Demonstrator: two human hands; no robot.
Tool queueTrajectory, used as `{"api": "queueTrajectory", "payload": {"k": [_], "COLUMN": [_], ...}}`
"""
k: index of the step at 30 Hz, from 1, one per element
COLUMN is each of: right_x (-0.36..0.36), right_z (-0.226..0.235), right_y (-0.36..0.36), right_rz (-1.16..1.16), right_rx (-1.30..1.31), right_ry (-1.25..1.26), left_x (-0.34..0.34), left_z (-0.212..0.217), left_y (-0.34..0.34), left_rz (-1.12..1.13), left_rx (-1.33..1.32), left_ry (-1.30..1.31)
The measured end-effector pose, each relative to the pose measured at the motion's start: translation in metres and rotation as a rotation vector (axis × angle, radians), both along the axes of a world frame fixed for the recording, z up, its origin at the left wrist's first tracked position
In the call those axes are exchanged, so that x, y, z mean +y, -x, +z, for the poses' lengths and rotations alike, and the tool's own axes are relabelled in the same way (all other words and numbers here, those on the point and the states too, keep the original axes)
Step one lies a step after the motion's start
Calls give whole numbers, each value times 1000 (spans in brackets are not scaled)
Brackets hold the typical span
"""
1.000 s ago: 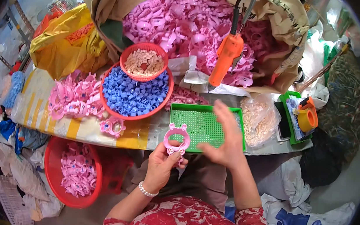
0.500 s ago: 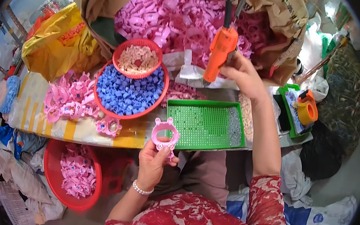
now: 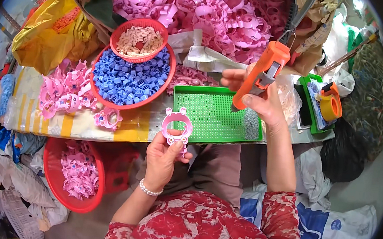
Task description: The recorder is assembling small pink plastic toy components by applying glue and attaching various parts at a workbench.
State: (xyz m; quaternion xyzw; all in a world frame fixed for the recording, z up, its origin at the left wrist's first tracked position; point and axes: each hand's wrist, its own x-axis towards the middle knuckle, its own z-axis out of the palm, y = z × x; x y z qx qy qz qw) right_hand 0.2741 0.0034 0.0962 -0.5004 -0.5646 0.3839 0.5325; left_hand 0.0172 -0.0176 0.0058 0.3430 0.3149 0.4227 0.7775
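Note:
A pink ring-shaped plastic piece with two small ears (image 3: 164, 125) is pinched by my left hand (image 3: 161, 160) at its lower end, upright before the table edge. My right hand (image 3: 268, 102) is around an orange electric screwdriver (image 3: 257, 80), which hangs tilted from a cable and hook. The thumb lies along its near side, while the fingers stretch out behind it, partly hidden. The tool's dark tip points down-left over a green perforated tray (image 3: 206, 114). Small grey screws (image 3: 251, 126) are heaped at the tray's right end.
Behind the tray, a paper sack overflows with pink parts (image 3: 189, 12). Left stand a red basket of blue pieces (image 3: 130, 78), a smaller basket of beige pieces (image 3: 139, 41), and pink assemblies (image 3: 70, 99). Below is a red tub (image 3: 51, 170); yellow tape (image 3: 334, 107) lies right.
The screwdriver has swung right and tilts more, its tip now over the tray. My right hand has lowered slightly, with its fingers extended. My left hand still holds the pink piece.

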Motion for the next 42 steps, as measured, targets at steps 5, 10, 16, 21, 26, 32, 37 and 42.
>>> {"api": "queueTrajectory", "payload": {"k": [5,10,16,21,26,32,37,42], "right_x": [-13,-29,-44,-46,-44,-45,-45,-45], "right_z": [-24,-48,-67,-72,-74,-75,-76,-77], "right_y": [-3,3,0,3,5,5,4,3], "right_rz": [-22,-183,-298,-326,-330,-337,-329,-332], "right_rx": [188,252,249,272,269,267,269,318], "right_ry": [1,-68,-128,-172,-185,-194,-203,-225], "left_x": [-2,-4,-7,-9,-10,-10,-11,-11], "left_z": [5,8,9,8,8,12,11,8], "left_y": [1,1,-5,-9,-9,-9,-10,-13], "left_rz": [-21,-41,-69,-85,-90,-105,-121,-109], "left_rx": [-58,-45,-24,-11,-11,-20,-12,-9], "left_ry": [37,15,18,19,25,24,4,5]}}
